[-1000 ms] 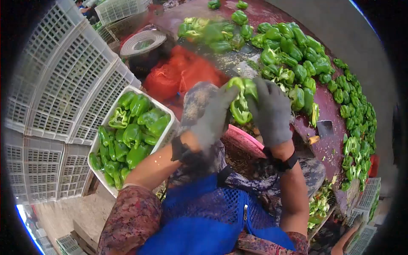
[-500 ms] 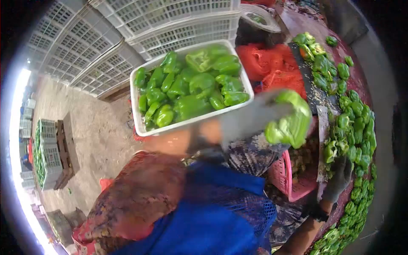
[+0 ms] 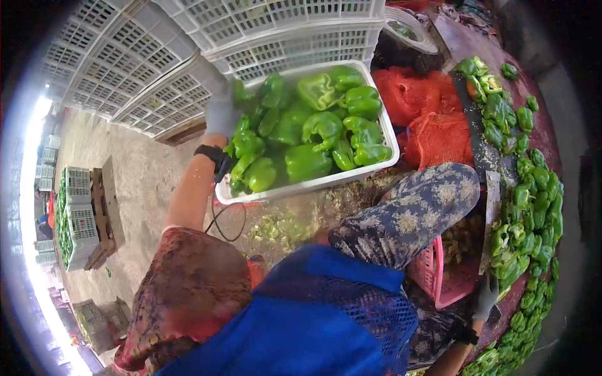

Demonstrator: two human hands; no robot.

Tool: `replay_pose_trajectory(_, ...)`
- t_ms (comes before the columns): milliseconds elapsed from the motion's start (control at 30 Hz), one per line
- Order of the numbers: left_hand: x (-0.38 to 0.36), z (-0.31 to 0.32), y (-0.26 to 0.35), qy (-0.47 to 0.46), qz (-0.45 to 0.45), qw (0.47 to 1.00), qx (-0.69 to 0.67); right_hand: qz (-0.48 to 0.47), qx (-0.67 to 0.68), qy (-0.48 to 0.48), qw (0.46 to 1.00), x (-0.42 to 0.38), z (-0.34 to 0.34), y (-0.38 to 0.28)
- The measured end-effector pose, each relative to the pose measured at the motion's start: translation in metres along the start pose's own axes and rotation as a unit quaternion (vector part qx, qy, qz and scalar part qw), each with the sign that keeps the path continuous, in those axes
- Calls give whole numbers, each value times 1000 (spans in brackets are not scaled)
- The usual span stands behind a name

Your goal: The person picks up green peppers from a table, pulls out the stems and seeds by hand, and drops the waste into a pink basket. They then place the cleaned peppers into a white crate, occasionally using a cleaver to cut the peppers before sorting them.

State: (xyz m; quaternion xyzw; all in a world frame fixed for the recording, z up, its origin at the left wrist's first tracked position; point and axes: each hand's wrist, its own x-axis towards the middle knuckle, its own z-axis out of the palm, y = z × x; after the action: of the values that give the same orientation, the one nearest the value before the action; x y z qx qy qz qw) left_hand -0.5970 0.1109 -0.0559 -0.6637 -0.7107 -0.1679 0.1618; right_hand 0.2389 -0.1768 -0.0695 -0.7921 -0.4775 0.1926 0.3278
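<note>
My left hand (image 3: pixel 219 106), in a grey glove, reaches to the left edge of a white crate (image 3: pixel 307 188) heaped with green bell peppers (image 3: pixel 307 161). Its outline is blurred, but the fingers look stretched out, and no pepper shows in it. Blurred peppers lie right beside it inside the crate. At the lower right, my gloved right hand (image 3: pixel 484 299) is down by the table edge, just below some green peppers (image 3: pixel 511 266). Its fingers are mostly hidden, and I cannot make out whether it holds anything.
White crates (image 3: pixel 295 50) are stacked behind the filled one. A red mesh sack (image 3: pixel 439 138) lies to its right. A pink basket (image 3: pixel 437 276) with scraps stands by my knee (image 3: pixel 407 207). Many peppers (image 3: pixel 539 194) cover the table. Farther left, filled crates (image 3: pixel 81 229) sit on a pallet.
My left hand has swung left from beside my knee to the crate's left edge; the cut green pepper it held is no longer in it. My right hand has moved down along the table edge.
</note>
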Motion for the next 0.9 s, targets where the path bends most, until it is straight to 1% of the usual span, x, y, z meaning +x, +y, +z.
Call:
replay_pose_trajectory(33,-11,27,-15,-32,88,995,38,-76,-77,-15,994,0,1,7)
replay_pose_trajectory(67,-13,43,-26,-61,177,979,76,-71,-70,-26,995,-2,3,1)
replay_pose_trajectory(100,-2,50,-31,-124,126,984,31,-66,-64,-37,995,-4,5,-4)
replay_pose_trajectory(133,13,46,-28,-159,53,986,-4,22,25,-47,998,-12,13,-32)
replay_pose_trajectory(167,27,29,-20,-196,-26,980,-37,107,112,-60,986,-15,14,-53)
replay_pose_trajectory(200,38,15,-15,-231,-106,965,-68,87,87,-68,990,-13,11,-57)
replay_pose_trajectory(233,44,10,-9,-202,-70,976,-37,65,64,-76,993,-11,11,-58)
replay_pose_trajectory(267,44,27,-20,-199,-57,978,-37,46,41,-83,995,-10,12,-58)
replay_pose_trajectory(300,39,56,-35,-198,-43,978,-39,48,29,-70,996,-7,12,-57)
replay_pose_trajectory(333,39,60,-31,-197,-28,979,-42,51,17,-55,997,-3,13,-56)
replay_pose_trajectory(367,32,61,-26,-208,-16,978,-2,58,22,-51,997,-3,13,-54)
replay_pose_trajectory(400,26,30,3,-215,0,976,39,64,28,-46,996,-3,14,-53)
replay_pose_trajectory(433,25,13,19,-222,15,972,81,72,52,-55,995,-5,16,-54)
replay_pose_trajectory(467,25,28,7,-241,26,967,79,79,67,-54,993,-6,23,-53)
replay_pose_trajectory(500,26,61,-17,-256,37,963,78,85,81,-54,992,-8,29,-49)
replay_pose_trajectory(533,28,90,-34,-254,41,963,86,90,85,-41,991,-8,38,-28)
replay_pose_trajectory(600,32,147,-68,-249,47,962,104,27,24,-38,999,-13,40,-12)
replay_pose_trajectory(633,41,167,-81,-273,45,953,120,-36,-42,-50,997,-20,41,-8)
replay_pose_trajectory(700,68,116,-28,-292,14,946,141,-97,-102,-53,989,-29,41,1)
replay_pose_trajectory(767,75,92,-3,-233,50,970,56,-99,-94,-48,989,-32,33,2)
replay_pose_trajectory(800,70,93,6,-207,66,976,12,-98,-94,-48,990,-34,28,-5)
replay_pose_trajectory(833,63,95,20,-196,34,970,-138,-91,-95,-46,990,-40,20,-10)
replay_pose_trajectory(900,38,60,49,-194,43,970,-137,-4,-48,-54,997,-47,6,-47)
